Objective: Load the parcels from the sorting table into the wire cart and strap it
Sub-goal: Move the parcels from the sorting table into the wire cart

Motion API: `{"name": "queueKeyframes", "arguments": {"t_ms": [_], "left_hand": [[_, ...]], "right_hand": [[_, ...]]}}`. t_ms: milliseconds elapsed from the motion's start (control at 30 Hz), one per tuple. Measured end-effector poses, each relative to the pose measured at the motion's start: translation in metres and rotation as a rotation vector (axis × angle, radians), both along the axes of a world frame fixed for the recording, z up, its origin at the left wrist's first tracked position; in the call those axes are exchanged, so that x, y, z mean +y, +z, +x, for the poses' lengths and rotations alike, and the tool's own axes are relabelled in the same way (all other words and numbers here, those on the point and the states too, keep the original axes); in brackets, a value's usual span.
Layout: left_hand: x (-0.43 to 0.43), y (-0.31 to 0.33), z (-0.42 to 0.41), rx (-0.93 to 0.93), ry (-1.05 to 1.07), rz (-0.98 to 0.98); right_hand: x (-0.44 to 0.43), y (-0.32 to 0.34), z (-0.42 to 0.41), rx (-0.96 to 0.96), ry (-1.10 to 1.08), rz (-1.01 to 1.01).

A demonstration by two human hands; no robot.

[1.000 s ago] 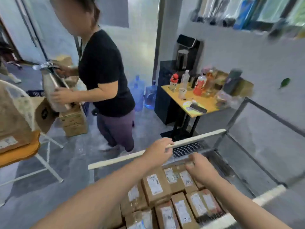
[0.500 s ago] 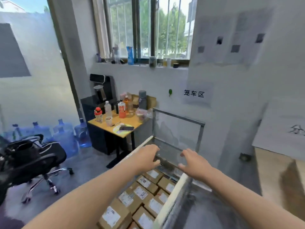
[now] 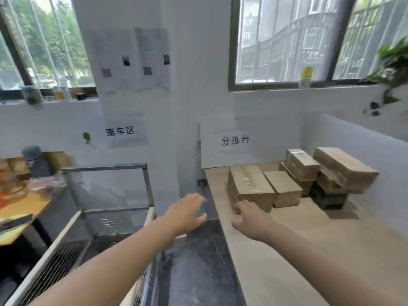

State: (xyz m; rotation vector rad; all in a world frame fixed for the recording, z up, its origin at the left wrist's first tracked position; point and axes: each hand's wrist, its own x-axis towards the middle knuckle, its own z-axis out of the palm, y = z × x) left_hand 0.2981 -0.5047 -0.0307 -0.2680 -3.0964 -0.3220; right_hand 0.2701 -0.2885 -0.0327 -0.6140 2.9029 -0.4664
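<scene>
Since half a second ago your view has swung to the right. The packed boxes inside the wire cart (image 3: 114, 217) have dropped out of sight, the counter (image 3: 309, 250) has come into view, and both your hands have left the cart and now reach toward the counter.

Your left hand (image 3: 187, 214) is released, fingers spread and holding nothing. It hovers over the dark floor (image 3: 198, 272) in the gap between cart and counter. Your right hand (image 3: 249, 219) is also released and empty, palm down over the counter's near-left part.

The nearest parcel (image 3: 249, 186) lies at 12 o'clock from your right hand, just beyond the fingertips; blur hides whether they touch its front face. From your left hand it sits at 2 o'clock.

You have about seven parcels on the counter, though the blur makes the count unsure:
- The nearest parcel, which is one large box.
- One smaller parcel (image 3: 283, 188) against its right side.
- A stack of two (image 3: 301, 165) behind them.
- A stack of three (image 3: 344, 168) at the far right, with its top box tilted and a dark box (image 3: 326, 198) at the bottom.

The cart stands at 8 o'clock from your left hand. Two paper signs hang on the wall, one (image 3: 120, 131) above the cart and one (image 3: 235, 140) above the counter.
</scene>
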Motion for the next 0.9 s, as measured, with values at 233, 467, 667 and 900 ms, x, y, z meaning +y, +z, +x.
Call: {"name": "queueKeyframes", "arguments": {"t_ms": [233, 467, 667, 900], "left_hand": [[0.106, -0.011, -0.038, 0.019, -0.265, 0.044], [0.155, -0.026, -0.052, 0.003, -0.391, 0.039], [0.181, -0.022, -0.062, 0.025, -0.383, 0.003], [0.275, -0.001, -0.084, 0.081, -0.320, -0.024]], "right_hand": [[0.105, -0.002, 0.028, -0.039, -0.304, 0.049], [0.159, 0.001, 0.036, -0.037, -0.470, 0.071], [0.189, 0.007, 0.024, 0.025, -0.459, 0.034], [0.286, 0.035, -0.016, 0.115, -0.488, -0.042]]}}
